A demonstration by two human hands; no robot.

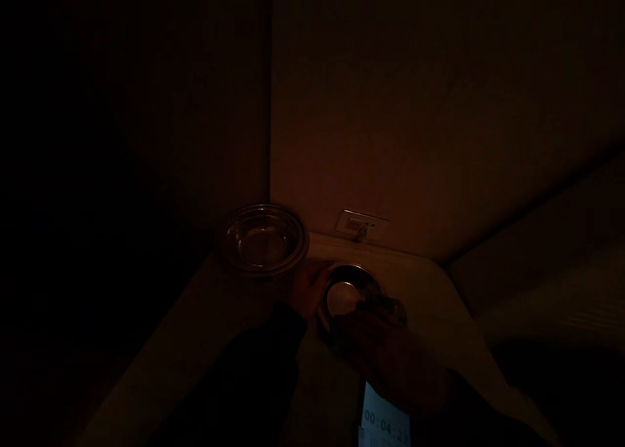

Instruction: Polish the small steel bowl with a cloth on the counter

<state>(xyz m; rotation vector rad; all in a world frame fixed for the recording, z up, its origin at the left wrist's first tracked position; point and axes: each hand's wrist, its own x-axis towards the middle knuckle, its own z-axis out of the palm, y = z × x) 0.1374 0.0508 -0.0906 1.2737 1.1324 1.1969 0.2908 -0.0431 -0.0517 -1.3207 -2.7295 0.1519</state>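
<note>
Nearest, a lit phone timer [387, 419] was partly covered by the right hand [390, 352], whose fingers were laid across the near right side of a round metal bowl [343, 295]. The bowl was set on the table [434, 304] between both hands, no long axis shown, its left rim met by the left hand [306, 292]. Whether either hand's fingers were closed couldn't be told in such gloom. Beyond, stacked metal dishes [265, 246] were placed left, a wall socket [361, 225] mounted behind.
</note>
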